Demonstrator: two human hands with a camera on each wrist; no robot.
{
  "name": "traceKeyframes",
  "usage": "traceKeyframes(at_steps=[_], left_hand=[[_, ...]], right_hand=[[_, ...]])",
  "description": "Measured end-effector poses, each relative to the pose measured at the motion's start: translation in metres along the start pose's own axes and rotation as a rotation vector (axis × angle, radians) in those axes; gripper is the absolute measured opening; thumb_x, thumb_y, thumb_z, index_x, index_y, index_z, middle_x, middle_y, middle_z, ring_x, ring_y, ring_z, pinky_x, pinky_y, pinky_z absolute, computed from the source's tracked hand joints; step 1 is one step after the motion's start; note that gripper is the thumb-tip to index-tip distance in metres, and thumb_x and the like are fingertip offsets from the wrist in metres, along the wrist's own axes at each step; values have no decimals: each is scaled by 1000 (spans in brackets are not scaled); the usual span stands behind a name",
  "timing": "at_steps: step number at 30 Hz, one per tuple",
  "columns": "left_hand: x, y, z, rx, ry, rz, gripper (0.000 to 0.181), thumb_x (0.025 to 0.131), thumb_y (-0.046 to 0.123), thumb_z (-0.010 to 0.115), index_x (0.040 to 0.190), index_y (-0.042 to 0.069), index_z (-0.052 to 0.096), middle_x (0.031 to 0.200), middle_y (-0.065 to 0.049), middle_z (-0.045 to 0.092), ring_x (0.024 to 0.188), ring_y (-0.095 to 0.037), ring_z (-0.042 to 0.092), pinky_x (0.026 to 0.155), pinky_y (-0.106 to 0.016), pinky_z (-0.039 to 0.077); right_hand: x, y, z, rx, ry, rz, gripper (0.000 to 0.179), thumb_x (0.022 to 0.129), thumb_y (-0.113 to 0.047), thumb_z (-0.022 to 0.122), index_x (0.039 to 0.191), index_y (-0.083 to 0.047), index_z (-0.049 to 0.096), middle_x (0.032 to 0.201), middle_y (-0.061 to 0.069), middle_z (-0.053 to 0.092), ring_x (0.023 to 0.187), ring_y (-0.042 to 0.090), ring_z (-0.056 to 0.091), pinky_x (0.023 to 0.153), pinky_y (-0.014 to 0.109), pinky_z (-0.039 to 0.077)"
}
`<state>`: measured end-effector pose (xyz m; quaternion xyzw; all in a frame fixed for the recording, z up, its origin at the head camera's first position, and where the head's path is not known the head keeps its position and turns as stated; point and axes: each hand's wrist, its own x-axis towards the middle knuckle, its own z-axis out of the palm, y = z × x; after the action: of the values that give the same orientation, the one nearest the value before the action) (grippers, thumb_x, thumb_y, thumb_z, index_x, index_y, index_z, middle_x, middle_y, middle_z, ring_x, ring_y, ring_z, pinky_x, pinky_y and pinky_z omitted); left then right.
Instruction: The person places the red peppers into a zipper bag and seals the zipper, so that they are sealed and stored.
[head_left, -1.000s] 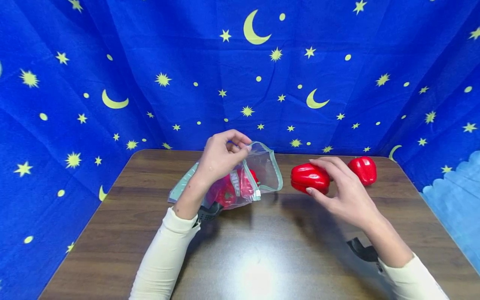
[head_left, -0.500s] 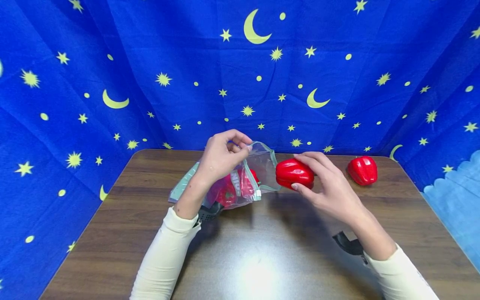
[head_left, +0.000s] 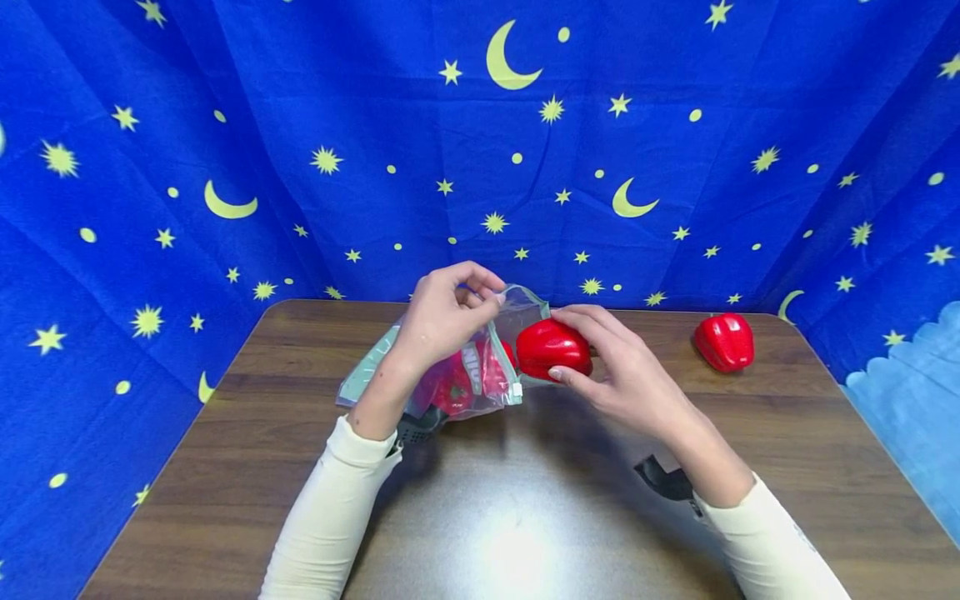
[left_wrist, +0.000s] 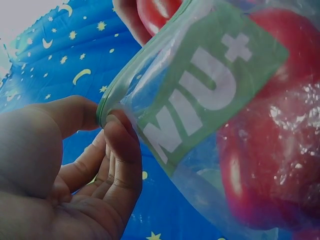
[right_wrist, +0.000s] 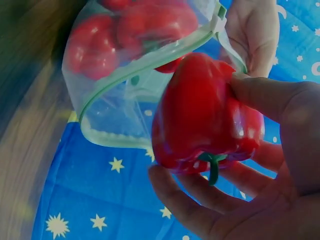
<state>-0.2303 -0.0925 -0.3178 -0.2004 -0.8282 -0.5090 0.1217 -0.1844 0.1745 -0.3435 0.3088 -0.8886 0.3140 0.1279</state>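
My left hand [head_left: 447, 312] pinches the green-edged rim of a clear zip bag [left_wrist: 200, 175] between thumb and fingers, and the mouth of the bag gapes toward the right. Inside the bag lie several red bell peppers [right_wrist: 95, 47], seen through the plastic. A shiny red bell pepper [right_wrist: 200, 115] with a green stem is gripped by my right hand [head_left: 630, 379], thumb on one side and fingers on the other. That pepper is at the bag's opening in the head view; whether it touches the rim, I cannot tell.
Another red bell pepper [head_left: 724, 342] lies at the back right of the brown wooden table [head_left: 262, 500]. Blue cloth [head_left: 375, 100] with yellow moons and stars hangs behind the table and along its sides.
My right hand has carried the gripped bell pepper leftward, from beside the bag to its open mouth. The left hand and the bag have hardly moved.
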Motion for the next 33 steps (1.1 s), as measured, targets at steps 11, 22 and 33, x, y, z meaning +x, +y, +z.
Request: traceKeyframes(at_steps=[11, 22, 33], left_hand=[[-1, 2, 4, -19, -23, -13, 9, 95, 13, 76, 104, 13, 76, 88, 1, 71, 68, -16, 69, 59, -34, 55], [-2, 2, 6, -33, -33, -40, 11, 95, 12, 76, 106, 11, 76, 90, -1, 71, 70, -17, 71, 62, -34, 57], [-3, 2, 7, -17, -38, -60, 11, 96, 13, 75, 106, 13, 75, 92, 0, 72, 69, -16, 71, 63, -37, 58]], right_hand=[[8, 1, 19, 15, -29, -1, 69, 90, -25, 87, 151, -17, 55, 148, 4, 59, 122, 22, 62, 90, 47, 62], [9, 2, 29, 39, -37, -10, 64, 95, -23, 82, 153, -16, 56, 146, 5, 55, 116, 17, 60, 84, 35, 62], [11, 4, 36, 151, -110, -8, 61, 100, -14, 73, 156, -9, 49, 144, 5, 58, 118, 18, 63, 96, 43, 61]])
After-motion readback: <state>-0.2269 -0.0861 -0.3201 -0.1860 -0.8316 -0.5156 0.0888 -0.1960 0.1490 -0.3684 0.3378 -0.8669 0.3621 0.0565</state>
